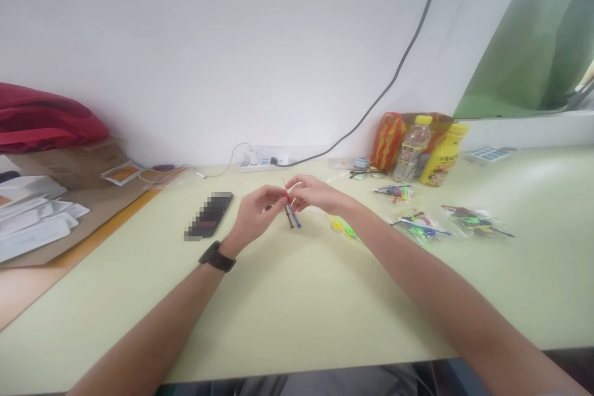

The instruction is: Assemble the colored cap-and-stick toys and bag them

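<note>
My left hand (pixel 256 215) and my right hand (pixel 313 193) meet above the pale yellow-green table (pixel 297 315). Both pinch a small bundle of thin sticks (pixel 291 205) with red, blue and black parts, held between the fingertips. A black watch (pixel 217 257) sits on my left wrist. A small yellow and green piece (pixel 342 226) lies on the table just under my right wrist.
A dark phone (pixel 210 215) lies left of my hands. Clear bags of coloured parts (pixel 424 226) (pixel 473 221) lie to the right, with bottles (pixel 411 153) (pixel 440 154) and glasses (pixel 369 172) behind. A power strip (pixel 260 164) sits at the wall. White boxes (pixel 32 223) and a red bag (pixel 41 117) are at the left.
</note>
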The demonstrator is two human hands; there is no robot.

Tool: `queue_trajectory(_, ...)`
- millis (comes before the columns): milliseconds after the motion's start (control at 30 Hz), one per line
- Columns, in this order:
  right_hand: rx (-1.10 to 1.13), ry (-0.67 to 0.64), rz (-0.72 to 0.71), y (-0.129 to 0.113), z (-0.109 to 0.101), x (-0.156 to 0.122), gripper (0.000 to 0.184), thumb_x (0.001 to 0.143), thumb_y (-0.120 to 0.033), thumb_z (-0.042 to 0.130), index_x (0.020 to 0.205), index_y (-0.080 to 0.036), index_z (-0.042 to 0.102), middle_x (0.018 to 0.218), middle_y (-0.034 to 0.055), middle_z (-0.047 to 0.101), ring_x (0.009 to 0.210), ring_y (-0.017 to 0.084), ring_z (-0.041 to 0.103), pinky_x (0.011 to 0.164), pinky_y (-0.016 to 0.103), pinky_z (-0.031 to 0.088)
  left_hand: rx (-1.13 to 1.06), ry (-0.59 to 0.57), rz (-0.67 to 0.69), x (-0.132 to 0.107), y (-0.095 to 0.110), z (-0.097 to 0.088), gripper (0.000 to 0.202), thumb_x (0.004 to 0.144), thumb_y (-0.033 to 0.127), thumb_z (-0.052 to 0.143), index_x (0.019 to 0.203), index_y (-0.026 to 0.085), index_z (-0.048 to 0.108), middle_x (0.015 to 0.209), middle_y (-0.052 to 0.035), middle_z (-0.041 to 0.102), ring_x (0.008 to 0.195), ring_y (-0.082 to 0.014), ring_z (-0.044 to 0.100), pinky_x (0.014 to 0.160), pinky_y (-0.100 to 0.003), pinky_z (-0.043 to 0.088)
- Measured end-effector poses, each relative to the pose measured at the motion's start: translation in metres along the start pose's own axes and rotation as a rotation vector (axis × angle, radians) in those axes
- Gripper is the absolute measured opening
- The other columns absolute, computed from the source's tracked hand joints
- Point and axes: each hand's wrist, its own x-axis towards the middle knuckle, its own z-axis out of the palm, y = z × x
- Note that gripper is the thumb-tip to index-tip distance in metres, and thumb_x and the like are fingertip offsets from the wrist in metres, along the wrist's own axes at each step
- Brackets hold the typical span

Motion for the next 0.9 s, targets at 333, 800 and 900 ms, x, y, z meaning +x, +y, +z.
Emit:
queue_trajectory(333,-0.207,-0.101,-0.077,0.013,-0.001,0.003,0.005,0.09,-0.017,0.057,0.094,-0.02,0.059,0.069,-0.0037,0.064,0.058,0.01,0.057,0.056,0.021,0.045,0.013,-0.136,-0.001,0.001,0.0,-0.005,0.025,0.092,0.04,0.078,0.106,0.019,0.074,0.101,-0.0083,0.079,0.09,-0.0226,0.077,0.086,-0.037,0.064)
queue_trajectory(800,-1.062,-0.086,0.202,0.007,-0.037,0.001,0.027,0.087,-0.038,0.076,0.101,-0.014,0.077,0.115,0.0164,0.077,0.103,0.029,0.071,0.077,0.03,0.05,0.609,-0.297,0.062,0.004,-0.03,-0.038,0.012,0.086,0.039,0.077,0.087,0.027,0.078,0.099,-0.0038,0.077,0.103,-0.0272,0.068,0.092,-0.041,0.055)
queue_trajectory(900,-1.17,-0.213,0.347,-0.003,-0.052,-0.007,0.031,0.071,-0.04,0.089,0.08,-0.013,0.077,0.093,0.0148,0.079,0.091,0.031,0.073,0.073,0.033,0.05,0.637,-0.233,0.064,0.005,-0.038,-0.039,0.017,0.09,0.044,0.073,0.094,0.028,0.077,0.108,-0.0045,0.077,0.114,-0.0293,0.064,0.102,-0.045,0.052)
